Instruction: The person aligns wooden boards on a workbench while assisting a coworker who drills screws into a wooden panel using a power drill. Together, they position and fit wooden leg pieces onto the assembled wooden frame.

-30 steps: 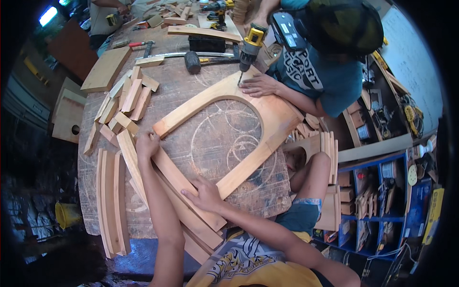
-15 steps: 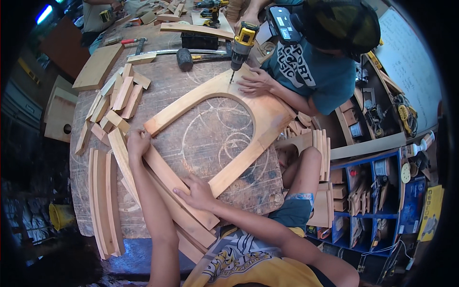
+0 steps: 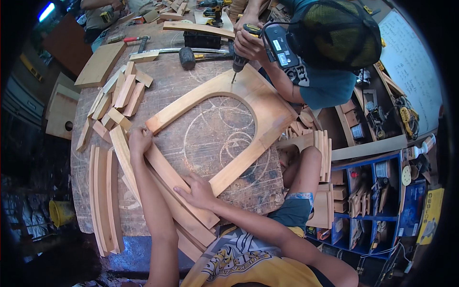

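A U-shaped wooden frame (image 3: pixel 272 112) with a rounded inner cutout lies flat on the worn table. Across its near ends runs a curved wooden rail (image 3: pixel 165 170). My left hand (image 3: pixel 139 141) is closed around the rail's left end, by the frame's left tip. Farther right, my right hand (image 3: pixel 199 193) grips the same rail beside the frame's right leg, thumb on top and fingers over the inner edge. At the frame's far corner, a co-worker holds a cordless drill (image 3: pixel 240 60) with both hands, its bit down at the wood.
Loose wood blocks (image 3: pixel 125 91) lie to the left, with curved strips (image 3: pixel 103 201) nearer me. More curved rails lie under my forearms. A black mallet (image 3: pixel 188 58) and a bar clamp (image 3: pixel 142 44) sit at the back. Blue shelving (image 3: pixel 366 217) stands right of the table.
The co-worker has taken the supporting hand off the frame and put it on the drill, leaning farther over it. The drill has tilted. My hands keep their places on the rail.
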